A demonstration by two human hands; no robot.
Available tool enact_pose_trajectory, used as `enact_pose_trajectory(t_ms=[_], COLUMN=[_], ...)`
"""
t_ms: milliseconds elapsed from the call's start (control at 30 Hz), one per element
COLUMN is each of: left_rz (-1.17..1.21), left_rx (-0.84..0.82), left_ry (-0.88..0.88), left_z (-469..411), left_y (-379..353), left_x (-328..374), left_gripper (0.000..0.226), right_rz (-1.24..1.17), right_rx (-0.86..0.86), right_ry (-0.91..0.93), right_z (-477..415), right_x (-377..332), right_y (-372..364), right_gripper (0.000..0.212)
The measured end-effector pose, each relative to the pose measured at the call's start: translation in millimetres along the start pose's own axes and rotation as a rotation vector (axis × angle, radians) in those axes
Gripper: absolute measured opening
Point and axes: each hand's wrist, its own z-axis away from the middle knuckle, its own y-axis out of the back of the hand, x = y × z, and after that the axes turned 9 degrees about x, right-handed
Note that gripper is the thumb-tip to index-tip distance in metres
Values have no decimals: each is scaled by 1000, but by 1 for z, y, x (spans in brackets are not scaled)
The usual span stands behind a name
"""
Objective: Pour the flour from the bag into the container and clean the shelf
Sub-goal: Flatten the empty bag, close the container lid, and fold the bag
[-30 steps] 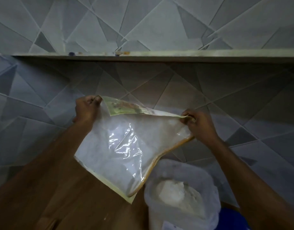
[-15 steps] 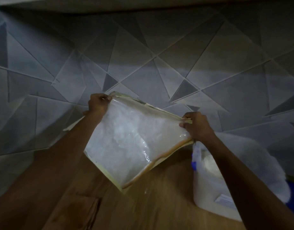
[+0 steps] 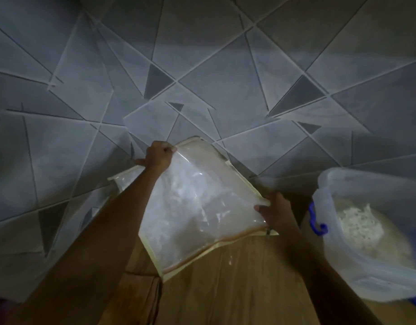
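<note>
We hold the near-empty bag [image 3: 197, 202] above the wooden tabletop [image 3: 237, 292], just left of the container [image 3: 324, 184] with its heaped flour [image 3: 357, 227]. The fingers of our left hand [image 3: 159, 156] are clamped on its top corner, and those of our right hand [image 3: 276, 213] pinch its right corner. Pouring looks done; next we should set the bag aside and wipe up the spilled specks [image 3: 230, 260].

My feed is dim and soft, with a cold blue-grey cast. A pale band of light crosses the upper tiled wall [image 3: 202, 50], while the corners sink into dark. Small white glints sit on the plastic of the bag [image 3: 197, 207]. At the right edge the container [image 3: 357, 266] looks smeared and stretched by the wide lens, and the wall's lines splay toward the corners
</note>
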Motion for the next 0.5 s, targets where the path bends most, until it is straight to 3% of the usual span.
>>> enact_pose_trajectory(t_ms=[200, 367, 500], left_rz=[-80, -207, -256], left_rx=[-98, -148, -276], left_ry=[-101, -153, -47], left_z=[0, 13, 46], left_y=[-45, -81, -99], left_x=[-23, -45, -70], left_gripper=[15, 19, 36], right_rz=[-82, -51, -40], right_rx=[1, 31, 17], right_ry=[-283, -348, -362], right_z=[-2, -2, 5], right_x=[34, 59, 74], right_y=[-36, -57, -65], right_gripper=[34, 32, 32])
